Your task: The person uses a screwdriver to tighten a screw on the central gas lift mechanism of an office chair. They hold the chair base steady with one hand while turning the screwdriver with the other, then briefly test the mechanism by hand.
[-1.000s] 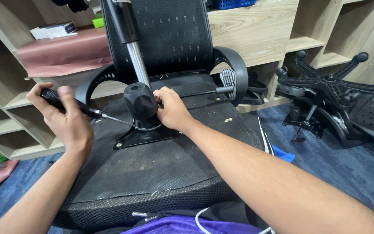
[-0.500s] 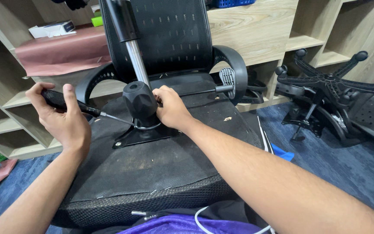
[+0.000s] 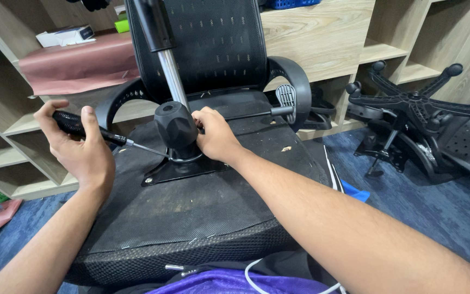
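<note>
Two hands work on the underside of an upturned office chair seat (image 3: 191,218), which lies flat and fills the lower middle of the view with its mesh backrest (image 3: 218,43) rising behind. The left hand (image 3: 80,147) is closed around the black handle of a screwdriver (image 3: 101,136), thumb laid along the top; the tool's long axis runs nearly level, from the hand at the left toward the right and slightly down, and its thin metal shaft reaches in to the base of the black cone-shaped cover (image 3: 176,129) standing at the seat's centre. Whether the tip is seated in a screw cannot be made out, since the cover hides the end. The right hand (image 3: 216,136) is curled with its fingers pressed against the right side of that same cover, so the two hands flank it, left one a little apart, right one touching. A bright steel gas-lift column (image 3: 171,81) rises tilted out of the cover, and the cover sits on a dark metal mounting plate (image 3: 183,169) fixed to the seat. The right hand is the nearer to the plate. Off to the right, well apart, a black five-star chair base (image 3: 409,103) lies on the blue carpet floor (image 3: 425,207), and wooden shelves (image 3: 322,38) stand behind.
</note>
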